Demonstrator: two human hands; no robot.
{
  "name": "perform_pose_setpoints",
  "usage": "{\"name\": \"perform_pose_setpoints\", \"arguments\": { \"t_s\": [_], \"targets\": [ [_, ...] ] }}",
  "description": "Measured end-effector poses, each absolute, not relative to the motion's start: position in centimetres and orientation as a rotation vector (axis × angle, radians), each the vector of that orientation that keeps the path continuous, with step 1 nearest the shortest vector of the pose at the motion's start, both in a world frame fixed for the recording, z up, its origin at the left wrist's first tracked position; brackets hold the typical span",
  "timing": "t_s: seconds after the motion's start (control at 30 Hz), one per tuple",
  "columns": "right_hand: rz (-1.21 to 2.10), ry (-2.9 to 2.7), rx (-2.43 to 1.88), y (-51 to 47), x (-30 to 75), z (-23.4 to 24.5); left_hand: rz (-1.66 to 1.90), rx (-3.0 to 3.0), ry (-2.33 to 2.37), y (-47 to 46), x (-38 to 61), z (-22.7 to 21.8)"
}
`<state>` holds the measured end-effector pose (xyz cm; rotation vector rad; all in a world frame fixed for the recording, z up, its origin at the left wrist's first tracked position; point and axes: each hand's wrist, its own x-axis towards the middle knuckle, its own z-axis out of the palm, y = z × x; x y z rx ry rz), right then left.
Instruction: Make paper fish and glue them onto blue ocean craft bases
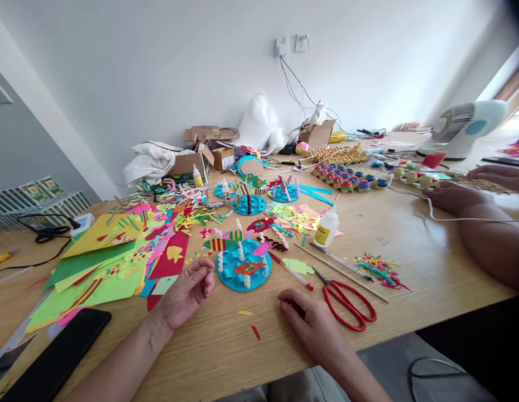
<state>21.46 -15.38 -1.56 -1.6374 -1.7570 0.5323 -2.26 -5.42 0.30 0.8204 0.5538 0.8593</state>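
My left hand (187, 293) rests on the wooden table (410, 262) with its fingers curled loosely inward; whether it pinches anything I cannot see. It lies just left of a blue paper disc (243, 267) with white posts and coloured paper fish. My right hand (310, 321) lies knuckles up, fingers bent against the table, nothing visible in it. Red-handled scissors (347, 301) lie right beside it. A red pencil (291, 271) sits between the disc and that hand. A white glue bottle (326, 227) stands further back.
Stacked coloured paper sheets (109, 262) and a black phone (58, 357) lie at the left. More blue fish discs (249, 204), cardboard boxes (201, 159) and scraps crowd the back. Another person's hands (456, 195) work at the right near a white fan (464, 128).
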Motion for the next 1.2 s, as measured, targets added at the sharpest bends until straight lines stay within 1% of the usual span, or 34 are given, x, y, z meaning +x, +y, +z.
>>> {"name": "perform_pose_setpoints", "arguments": {
  "t_s": [0.2,0.47,0.63,0.73,0.87,1.0,1.1,1.2],
  "targets": [
    [0.464,-1.761,-1.614,-15.4,21.6,-1.6,0.790,0.859,0.415,-5.8,-2.2,0.2],
    [0.409,-1.795,-1.580,-15.3,22.3,-2.8,0.749,0.880,0.340,-6.1,-2.3,0.7],
    [0.402,-1.644,-1.551,-15.9,21.9,-3.0,0.753,0.871,0.301,-6.2,-2.2,0.8],
    [0.433,-1.595,-1.498,-16.1,20.9,-2.0,0.736,0.882,0.312,-6.2,-2.1,0.7],
    [0.487,-1.768,-1.319,-15.7,19.1,0.8,0.702,0.935,0.335,-6.3,-2.0,0.6],
    [0.411,-1.813,-1.163,-14.5,17.1,3.1,0.661,1.005,0.340,-6.5,-1.8,0.6],
    [0.390,-1.793,-1.108,-13.7,15.7,3.7,0.627,1.047,0.358,-6.6,-1.7,0.5],
    [0.438,-1.792,-1.100,-13.2,14.5,3.6,0.604,1.067,0.383,-6.8,-1.6,0.3]
  ]
}}
